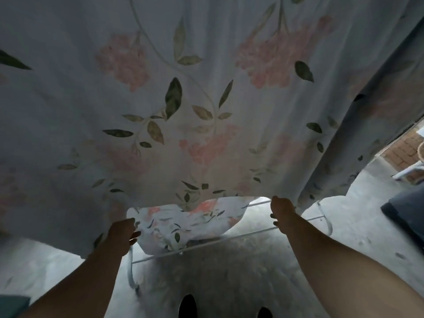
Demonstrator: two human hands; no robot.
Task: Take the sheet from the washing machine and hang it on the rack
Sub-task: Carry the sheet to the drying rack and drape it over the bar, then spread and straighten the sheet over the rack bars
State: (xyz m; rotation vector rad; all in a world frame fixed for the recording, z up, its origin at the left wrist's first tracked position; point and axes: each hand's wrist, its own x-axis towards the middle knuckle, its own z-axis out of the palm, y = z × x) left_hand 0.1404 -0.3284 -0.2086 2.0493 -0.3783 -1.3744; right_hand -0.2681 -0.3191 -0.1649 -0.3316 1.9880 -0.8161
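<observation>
The pale blue-white cotton sheet printed with pink blossoms and green leaves [183, 99] filled the upper two thirds of the frame, hanging as a broad curtain from the top edge down to a lower hem just above the centre bottom. A further fold of the same sheet fell along the right side of the frame, and a bunched portion showed brighter beneath the hem at centre, resting against the white metal tube drying rack [229, 237]. The rack's horizontal bars crossed the lower middle of the frame, with a curved leg at lower left and another at right.

The grey concrete floor [344, 226] occupied the lower third. A red brick wall section [403, 152] appeared at the right edge, with a dark cloth-like item [406, 210] below it, not identifiable.

Both bare forearms rose from the bottom corners toward the hem. The left hand [122, 237] was at lower centre-left, fingers curled around the hem's edge, gripping the fabric; the sheet lay directly above and to the left of it, draping over the wrist. The right hand [283, 214] was at lower centre-right, fingers closed on the hem where the front panel met the right fold; the sheet lay immediately above it.

Two dark shoe tips [188, 306] showed at the bottom centre.
</observation>
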